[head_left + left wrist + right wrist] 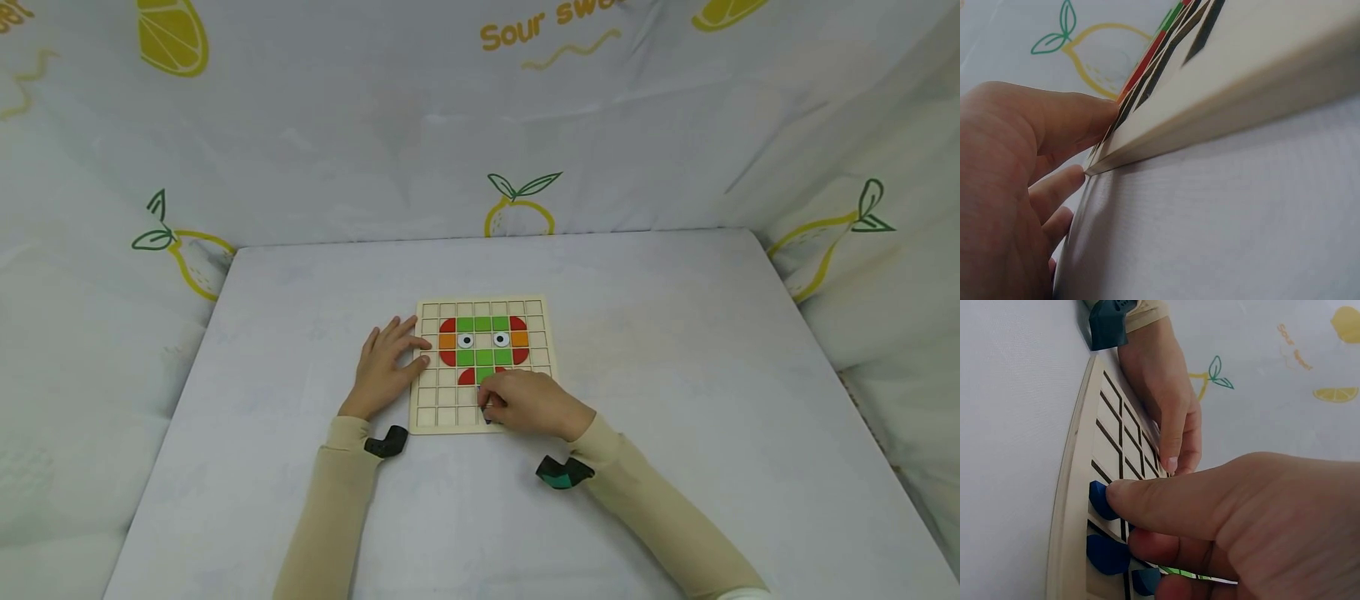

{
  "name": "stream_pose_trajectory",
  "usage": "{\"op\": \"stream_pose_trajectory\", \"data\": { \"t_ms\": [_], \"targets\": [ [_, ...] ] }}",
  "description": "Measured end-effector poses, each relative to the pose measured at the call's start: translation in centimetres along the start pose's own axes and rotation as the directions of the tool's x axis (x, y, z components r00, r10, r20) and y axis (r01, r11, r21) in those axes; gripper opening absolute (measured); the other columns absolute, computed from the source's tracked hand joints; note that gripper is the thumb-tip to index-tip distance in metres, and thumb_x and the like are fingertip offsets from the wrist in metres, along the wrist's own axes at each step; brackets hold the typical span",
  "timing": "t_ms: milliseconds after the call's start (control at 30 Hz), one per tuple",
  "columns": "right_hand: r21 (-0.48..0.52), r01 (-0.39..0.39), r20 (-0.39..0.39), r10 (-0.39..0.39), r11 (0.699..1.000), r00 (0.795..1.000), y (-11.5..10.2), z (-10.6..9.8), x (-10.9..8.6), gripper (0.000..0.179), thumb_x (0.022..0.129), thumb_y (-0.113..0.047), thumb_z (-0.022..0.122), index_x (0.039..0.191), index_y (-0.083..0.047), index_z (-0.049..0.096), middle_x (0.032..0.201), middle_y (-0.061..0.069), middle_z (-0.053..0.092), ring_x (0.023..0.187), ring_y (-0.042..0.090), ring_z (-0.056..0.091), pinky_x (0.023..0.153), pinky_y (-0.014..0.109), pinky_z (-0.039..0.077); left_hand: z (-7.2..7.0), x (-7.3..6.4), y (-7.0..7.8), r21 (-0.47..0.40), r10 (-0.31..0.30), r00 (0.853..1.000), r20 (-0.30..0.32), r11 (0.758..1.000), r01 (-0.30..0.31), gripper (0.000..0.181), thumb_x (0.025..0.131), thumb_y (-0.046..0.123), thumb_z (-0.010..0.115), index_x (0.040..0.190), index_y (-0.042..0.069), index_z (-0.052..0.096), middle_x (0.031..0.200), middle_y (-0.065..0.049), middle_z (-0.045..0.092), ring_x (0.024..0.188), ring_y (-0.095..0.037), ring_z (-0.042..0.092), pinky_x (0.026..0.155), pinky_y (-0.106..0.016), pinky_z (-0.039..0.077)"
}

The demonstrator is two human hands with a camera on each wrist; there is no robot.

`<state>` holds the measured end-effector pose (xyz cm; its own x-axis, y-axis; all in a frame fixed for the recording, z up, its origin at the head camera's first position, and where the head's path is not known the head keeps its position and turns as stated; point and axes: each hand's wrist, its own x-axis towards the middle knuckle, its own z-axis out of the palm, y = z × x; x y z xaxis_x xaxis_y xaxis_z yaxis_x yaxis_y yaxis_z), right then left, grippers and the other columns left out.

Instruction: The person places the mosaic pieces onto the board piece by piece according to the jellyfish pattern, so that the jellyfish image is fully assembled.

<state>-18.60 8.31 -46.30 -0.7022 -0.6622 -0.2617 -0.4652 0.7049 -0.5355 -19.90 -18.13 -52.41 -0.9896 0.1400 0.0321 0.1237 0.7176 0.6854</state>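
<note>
A square wooden grid board [426, 421] bears green, red and orange tiles and two eye tiles [466, 341]. My left hand [384, 367] lies at its left side, fingers spread, thumb and index finger on the board's edge. Over the lower right of the board, my right hand [534, 403] pinches a small blue round-edged tile [1102, 501] between thumb and bent fingers. Beside it in the right wrist view, another blue tile [1109, 555] sits in a bottom-row cell. A further blue tile [1145, 581] is partly hidden by the fingers.
The board lies on a white-covered table [675, 350]. Behind it hangs a white cloth [337, 150] printed with lemons. A dark wrist mount [387, 442] sits at the left cuff, and a dark green one [564, 472] at the right.
</note>
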Motion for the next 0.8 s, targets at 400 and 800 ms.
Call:
{"op": "stream_pose_trajectory", "data": {
  "t_ms": [400, 800],
  "targets": [
    [0.001, 0.004, -0.029, -0.004, 1.0, 1.0, 0.1, -0.1, -0.1, 0.004, 0.093, -0.023, 0.072, 0.096, -0.021, 0.071, 0.072, -0.011, 0.057, 0.064, 0.006, 0.051, 0.056, 0.022, 0.041, 0.0, 0.0, 0.1, -0.004, -0.001, 1.0, 0.004, 1.0, 0.001, 0.021, 0.097, 0.026, 0.066, 0.116, 0.019, 0.07, 0.165, -0.005, 0.037, 0.159, -0.028, 0.018, 0.13, -0.05, 0.0],
    [0.099, -0.047, -0.036, 0.051, 0.994, 0.998, 1.7, -3.1, -1.0, 0.008, 0.096, -0.023, 0.069, 0.102, -0.019, 0.071, 0.083, -0.008, 0.064, 0.076, 0.012, 0.057, 0.064, 0.026, 0.048, 0.0, 0.0, 0.1, -0.016, -0.007, 1.0, 0.003, 1.0, 0.007, 0.02, 0.096, 0.025, 0.066, 0.115, 0.019, 0.07, 0.165, -0.005, 0.037, 0.159, -0.027, 0.018, 0.13, -0.049, 0.0]
  ]
}}
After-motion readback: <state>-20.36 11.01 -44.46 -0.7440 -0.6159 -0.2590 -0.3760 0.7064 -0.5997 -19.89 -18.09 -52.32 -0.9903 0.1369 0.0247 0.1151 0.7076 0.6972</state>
